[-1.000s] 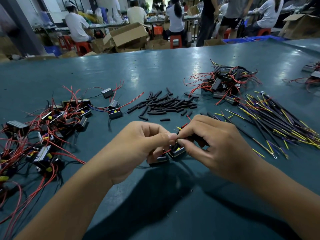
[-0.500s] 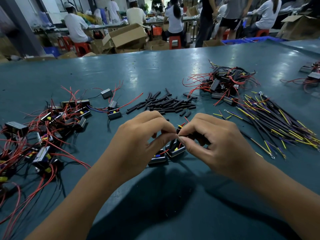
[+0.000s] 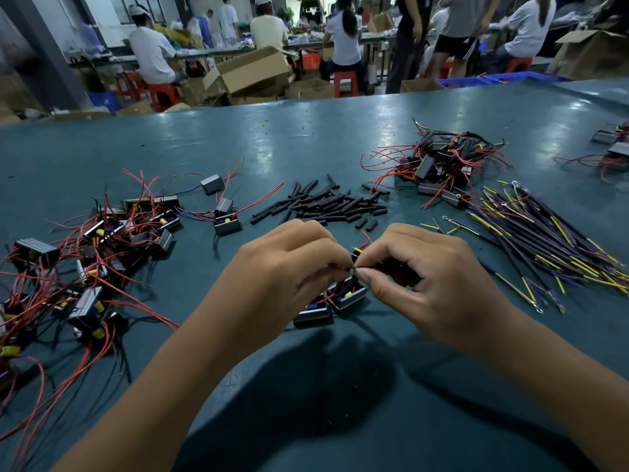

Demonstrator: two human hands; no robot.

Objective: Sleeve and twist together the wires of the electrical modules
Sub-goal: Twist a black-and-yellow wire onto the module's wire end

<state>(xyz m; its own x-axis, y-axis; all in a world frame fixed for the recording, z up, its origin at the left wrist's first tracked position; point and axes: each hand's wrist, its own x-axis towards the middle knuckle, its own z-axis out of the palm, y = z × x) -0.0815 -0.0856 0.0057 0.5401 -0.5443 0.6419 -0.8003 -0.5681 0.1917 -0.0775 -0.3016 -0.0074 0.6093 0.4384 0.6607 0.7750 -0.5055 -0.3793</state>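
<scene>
Two small black electrical modules (image 3: pixel 347 297) lie side by side on the table, just under my fingers. Thin red wires rise from them to a joint between my hands. My left hand (image 3: pixel 286 267) pinches the wire ends between thumb and forefinger. My right hand (image 3: pixel 418 277) pinches the same joint from the right, fingertips almost touching the left ones, with a black sleeved lead running back into its palm. The joint itself is mostly hidden by my fingertips.
Black sleeve pieces (image 3: pixel 326 204) lie scattered beyond my hands. A heap of red-wired modules (image 3: pixel 85 267) fills the left, another heap (image 3: pixel 442 165) sits at the back right, and yellow-black leads (image 3: pixel 544 240) fan out on the right. Seated people work behind the green table (image 3: pixel 306 137).
Both hands have risen slightly and closed in over the two modules, fingertips staying pinched together at the wire joint. The modules have not moved.
</scene>
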